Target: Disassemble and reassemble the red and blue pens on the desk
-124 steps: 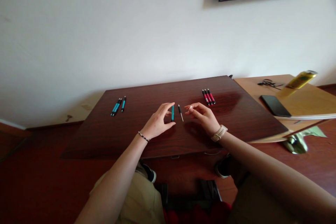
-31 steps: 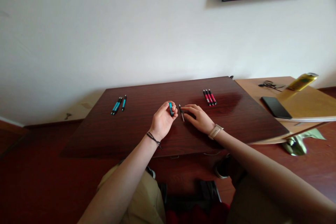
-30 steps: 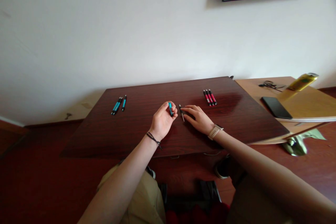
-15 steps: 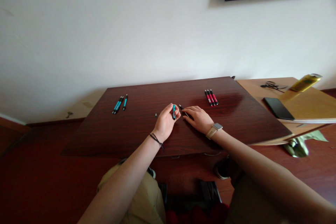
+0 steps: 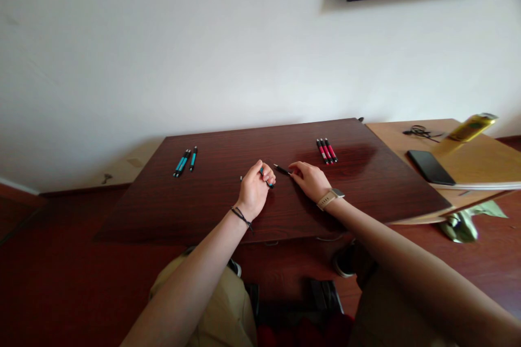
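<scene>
My left hand (image 5: 254,190) is closed, its fingers curled round a turquoise-and-black pen barrel (image 5: 271,185) that shows only in part. Across from it, my right hand (image 5: 312,180) pinches the rear end of a slim black pen piece (image 5: 282,170) with a light, pointed tip aimed at my left hand. The two parts are apart from each other. Just left of my left hand, a tiny pale piece (image 5: 241,178) lies on the dark wooden table (image 5: 215,211), half hidden by the hand.
Three turquoise-and-black pens (image 5: 185,162) lie at the table's left. Several pink-and-black pens (image 5: 326,150) lie side by side at the right. A lighter desk (image 5: 488,160) adjoins, holding a phone (image 5: 430,167), a black cable (image 5: 421,131) and a yellow can (image 5: 473,127).
My right hand has shifted slightly right and now pinches the black pen piece, more of which shows. My left fingers have curled further round the turquoise barrel, which has turned in them.
</scene>
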Available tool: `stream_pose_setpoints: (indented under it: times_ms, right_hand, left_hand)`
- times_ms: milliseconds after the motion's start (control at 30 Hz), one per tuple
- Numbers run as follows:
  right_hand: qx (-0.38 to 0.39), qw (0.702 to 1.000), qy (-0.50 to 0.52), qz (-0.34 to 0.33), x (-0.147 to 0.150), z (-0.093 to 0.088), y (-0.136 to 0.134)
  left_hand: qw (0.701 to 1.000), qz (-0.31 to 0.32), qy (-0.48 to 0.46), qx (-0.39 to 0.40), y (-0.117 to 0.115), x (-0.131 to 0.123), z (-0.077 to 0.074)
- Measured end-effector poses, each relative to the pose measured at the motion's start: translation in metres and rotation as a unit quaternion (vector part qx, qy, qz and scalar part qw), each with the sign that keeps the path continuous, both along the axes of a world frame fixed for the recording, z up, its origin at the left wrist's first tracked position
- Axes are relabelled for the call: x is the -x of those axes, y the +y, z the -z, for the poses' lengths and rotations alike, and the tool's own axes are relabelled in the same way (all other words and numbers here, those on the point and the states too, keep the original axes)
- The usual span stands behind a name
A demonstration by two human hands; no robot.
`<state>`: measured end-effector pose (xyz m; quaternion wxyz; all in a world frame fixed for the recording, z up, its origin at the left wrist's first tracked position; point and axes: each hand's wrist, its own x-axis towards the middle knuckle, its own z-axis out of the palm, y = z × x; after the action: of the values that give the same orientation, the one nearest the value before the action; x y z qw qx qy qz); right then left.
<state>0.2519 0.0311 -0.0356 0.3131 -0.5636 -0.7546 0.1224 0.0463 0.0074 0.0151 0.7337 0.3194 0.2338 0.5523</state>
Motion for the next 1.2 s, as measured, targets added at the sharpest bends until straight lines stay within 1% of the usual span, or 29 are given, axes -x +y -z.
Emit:
stream_pose_setpoints:
  times_ms: [133,233,300,467,533,667,767,900,1067,1200]
  right_hand:
    - [0.014,0.993,0.116,-0.003,-0.001,0.0,0.003]
    - [0.02,0.976,0.215,-0.026,0.001,-0.003,0.004]
    - [0.022,0.964,0.261,-0.039,0.002,-0.006,0.004]
    - [0.014,0.944,0.324,-0.061,0.008,-0.012,0.001]
    - [0.013,0.936,0.346,-0.069,0.01,-0.013,-0.001]
    - [0.024,0.915,0.396,-0.075,0.013,-0.018,-0.004]
    - [0.032,0.902,0.422,-0.08,0.015,-0.024,-0.007]
    - [0.037,0.894,0.437,-0.092,0.017,-0.029,-0.011]
    - [0.045,0.897,0.427,-0.104,0.018,-0.03,-0.015]
    - [0.06,0.9,0.409,-0.135,0.019,-0.03,-0.019]
  left_hand:
    - [0.999,0.006,0.019,-0.028,-0.001,0.001,-0.001]
    - [0.998,0.012,0.045,-0.041,-0.002,0.0,-0.002]
    - [0.997,0.009,0.064,-0.044,-0.003,-0.001,-0.003]
    - [0.994,0.001,0.092,-0.064,-0.005,-0.004,-0.003]
    - [0.992,0.005,0.111,-0.052,-0.005,-0.004,0.0]
    - [0.984,0.014,0.176,-0.023,-0.003,-0.004,0.011]
    - [0.977,0.021,0.208,-0.048,-0.001,-0.004,0.018]
    - [0.966,0.036,0.238,-0.094,-0.001,-0.006,0.022]
    - [0.966,0.05,0.24,-0.088,-0.002,-0.008,0.022]
    - [0.969,0.049,0.228,-0.082,-0.001,-0.008,0.023]
